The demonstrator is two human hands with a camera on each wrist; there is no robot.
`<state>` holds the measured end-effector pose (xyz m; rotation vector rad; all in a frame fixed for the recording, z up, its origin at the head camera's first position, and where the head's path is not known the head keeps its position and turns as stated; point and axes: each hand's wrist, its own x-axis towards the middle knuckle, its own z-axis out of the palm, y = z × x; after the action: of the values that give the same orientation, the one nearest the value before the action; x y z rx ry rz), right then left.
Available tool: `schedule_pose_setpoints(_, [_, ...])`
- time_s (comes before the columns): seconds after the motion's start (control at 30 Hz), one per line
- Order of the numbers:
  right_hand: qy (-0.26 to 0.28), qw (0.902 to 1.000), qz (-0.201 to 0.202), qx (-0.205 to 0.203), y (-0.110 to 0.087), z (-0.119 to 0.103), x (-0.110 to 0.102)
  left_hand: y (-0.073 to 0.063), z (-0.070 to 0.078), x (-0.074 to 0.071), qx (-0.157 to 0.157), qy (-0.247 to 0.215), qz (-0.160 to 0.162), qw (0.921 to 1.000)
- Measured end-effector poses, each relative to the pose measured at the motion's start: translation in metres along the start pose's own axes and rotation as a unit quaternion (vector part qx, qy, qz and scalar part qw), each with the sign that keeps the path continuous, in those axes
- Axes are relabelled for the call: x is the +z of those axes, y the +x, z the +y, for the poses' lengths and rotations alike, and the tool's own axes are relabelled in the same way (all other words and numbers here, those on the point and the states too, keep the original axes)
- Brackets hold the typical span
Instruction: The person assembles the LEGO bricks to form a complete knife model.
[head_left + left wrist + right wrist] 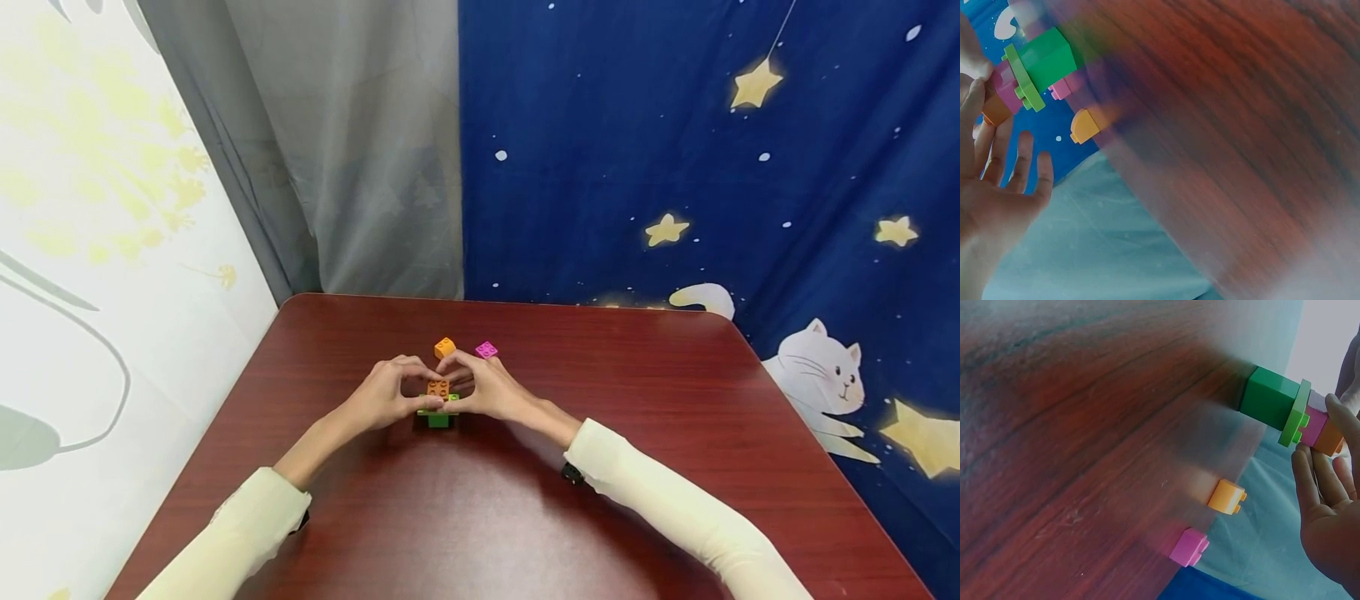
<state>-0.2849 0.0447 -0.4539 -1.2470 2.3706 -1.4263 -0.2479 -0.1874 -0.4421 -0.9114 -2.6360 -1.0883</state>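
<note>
Two-handed now, just below the centre of the frame: pinches the orange brick (pixel 438 387) between thumb and finger of the left hand (pixel 382 396), and likewise from the other side with the right hand (pixel 491 387). Spreads the left's outer fingers (pixel 1024 159) straight, over at lower left in the left wrist view. And under that grip? Sits on a pink brick (pixel 1314 427), then a light green plate (pixel 1295 415), then a dark green block (pixel 1267 397), upright on the table (pixel 600 367). Farther up the frame, beyond the hands: a loose yellow-orange brick (pixel 445 348) and, to its right, a magenta brick (pixel 486 350). Out to cream sleeves (pixel 675 500) at lower left and lower right, then up to a grey curtain (pixel 375 125) and, at upper right, a starry blue curtain (pixel 570 200).
</note>
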Motion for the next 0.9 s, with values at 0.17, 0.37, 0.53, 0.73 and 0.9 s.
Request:
schedule_pose_setpoints(0.17, [-0.018,0.9998,-0.002,0.000,-0.001,0.001,-0.004,-0.001,-0.001,0.000,-0.007,-0.001,0.002,1.0000])
schedule_pose_setpoints(0.37, [-0.055,0.9985,0.000,0.000,-0.004,0.005,-0.014,-0.003,-0.003,0.001,-0.016,0.006,0.004,0.9998])
schedule_pose_setpoints(0.53, [-0.066,0.9977,0.011,0.006,-0.006,0.013,-0.026,-0.002,-0.004,0.001,-0.028,-0.002,-0.002,0.9996])
schedule_pose_setpoints(0.73, [-0.085,0.9952,0.043,0.024,-0.008,0.026,-0.040,0.000,-0.005,0.002,-0.025,-0.002,0.000,0.9997])
schedule_pose_setpoints(0.9, [-0.089,0.9923,0.071,0.048,-0.009,0.036,-0.052,0.001,-0.005,0.003,-0.030,-0.002,-0.002,0.9996])
